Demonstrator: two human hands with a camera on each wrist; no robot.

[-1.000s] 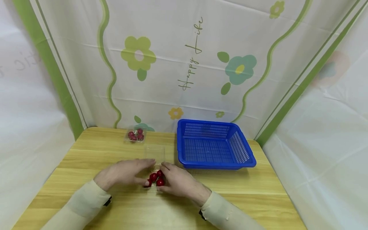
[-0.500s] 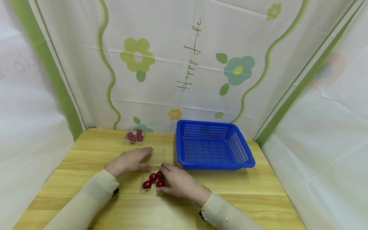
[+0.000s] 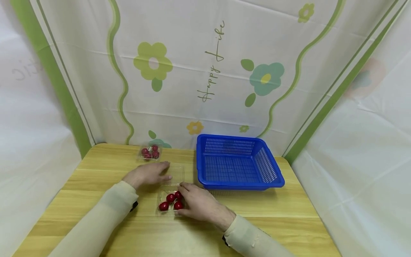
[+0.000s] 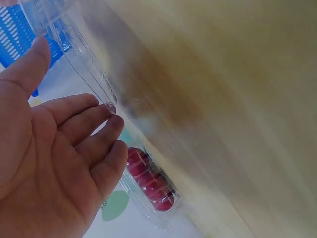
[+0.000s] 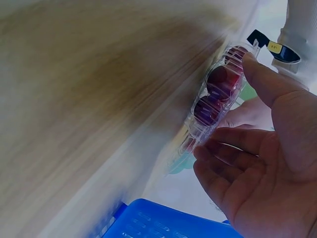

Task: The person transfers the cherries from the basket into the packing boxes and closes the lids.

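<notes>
A clear plastic clamshell box [image 3: 168, 211] lies unfolded on the wooden table, holding several dark red cherries [image 3: 170, 198]. Its flat lid [image 3: 177, 174] points away from me. My right hand [image 3: 200, 203] holds the box at its right side, thumb at the near corner and fingers near the hinge. The right wrist view shows thumb and fingers spanning the clear wall beside the cherries [image 5: 221, 82]. My left hand [image 3: 148, 174] is at the lid's left edge, fingers extended; in the left wrist view its fingertips [image 4: 116, 122] are right at the lid's rim.
A second clear box of cherries [image 3: 150, 152], closed, stands at the back left of the table [image 3: 257, 228]. Right of the lid sits a blue perforated basket [image 3: 240, 187]. A white patterned curtain [image 3: 179, 107] hangs behind the table.
My left hand has moved from the box's left side up and away to the lid's left edge, uncovering the cherries on that side. My right hand has stayed on the box.
</notes>
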